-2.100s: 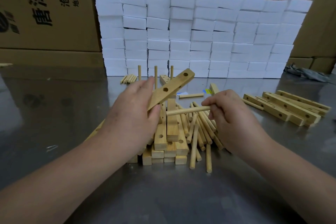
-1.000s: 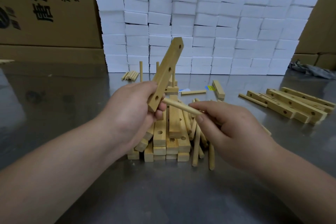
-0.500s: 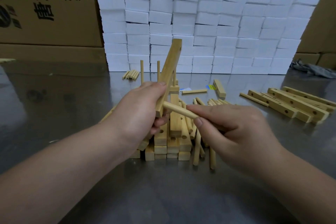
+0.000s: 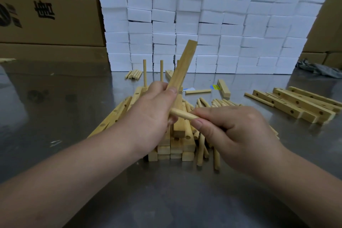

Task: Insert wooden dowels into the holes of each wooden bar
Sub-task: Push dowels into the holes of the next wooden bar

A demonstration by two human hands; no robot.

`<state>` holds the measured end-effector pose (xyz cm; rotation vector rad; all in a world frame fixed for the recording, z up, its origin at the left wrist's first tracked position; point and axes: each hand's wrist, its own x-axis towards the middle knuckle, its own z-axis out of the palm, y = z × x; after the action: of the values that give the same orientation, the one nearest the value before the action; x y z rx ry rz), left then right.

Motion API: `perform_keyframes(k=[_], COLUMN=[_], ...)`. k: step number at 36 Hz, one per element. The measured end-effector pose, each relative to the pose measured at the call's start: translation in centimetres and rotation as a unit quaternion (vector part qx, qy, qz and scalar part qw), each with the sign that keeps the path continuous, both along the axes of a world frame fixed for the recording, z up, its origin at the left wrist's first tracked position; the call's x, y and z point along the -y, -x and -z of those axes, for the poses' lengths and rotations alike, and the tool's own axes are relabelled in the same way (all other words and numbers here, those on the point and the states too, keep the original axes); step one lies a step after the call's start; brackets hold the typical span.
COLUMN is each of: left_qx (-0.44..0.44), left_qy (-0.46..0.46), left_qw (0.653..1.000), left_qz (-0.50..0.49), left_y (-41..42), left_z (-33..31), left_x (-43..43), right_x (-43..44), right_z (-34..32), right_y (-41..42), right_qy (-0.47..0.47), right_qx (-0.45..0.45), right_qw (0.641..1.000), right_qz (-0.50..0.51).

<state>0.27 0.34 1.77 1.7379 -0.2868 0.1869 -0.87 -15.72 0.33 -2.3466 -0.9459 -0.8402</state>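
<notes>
My left grip is wrapped around the lower part of a wooden bar, thumb across its face and fingers curled round the back. The bar's tilted up and away from me, with its top end leaning right in front of the wall of white foam blocks.

My right grip is pinching a dowel between thumb and forefinger, the other fingers curled in. The dowel points left and its tip is right at the bar's lower end, up against my left fingers. Can't tell if it's actually in a hole, since my own hand covers that spot.

Both pieces are held above the pile of bars in the middle of the counter, with loose dowels lying along the pile's right side. A couple of upright dowels stick up behind the pile. Off to the right, some drilled bars lie flat, well apart from the pile.
</notes>
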Motion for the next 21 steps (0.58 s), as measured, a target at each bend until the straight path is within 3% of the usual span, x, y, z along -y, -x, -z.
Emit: perform_keyframes(k=[4, 14, 19, 21], left_qx=[0.008, 0.038, 0.050, 0.059], left_qy=[-0.023, -0.075, -0.018, -0.007], left_qw=[1.000, 0.996, 0.991, 0.985], left_qz=[-0.003, -0.039, -0.126, -0.163], left_y=[-0.1, 0.5, -0.1, -0.9], left_z=[0.2, -0.2, -0.6, -0.6], left_x=[-0.1, -0.3, -0.8, -1.5], right_x=[-0.2, -0.4, 1.4, 2.2], right_z=[0.5, 0.2, -0.9, -1.0], right_y=[-0.2, 0.0, -1.0, -1.8], right_qy=[-0.064, -0.174, -0.261, -0.236], right_qx=[-0.114, -0.204, -0.176, -0.160], right_qw=[0.991, 0.962, 0.948, 0.950], right_qz=[-0.042, -0.054, 0.044, 0.126])
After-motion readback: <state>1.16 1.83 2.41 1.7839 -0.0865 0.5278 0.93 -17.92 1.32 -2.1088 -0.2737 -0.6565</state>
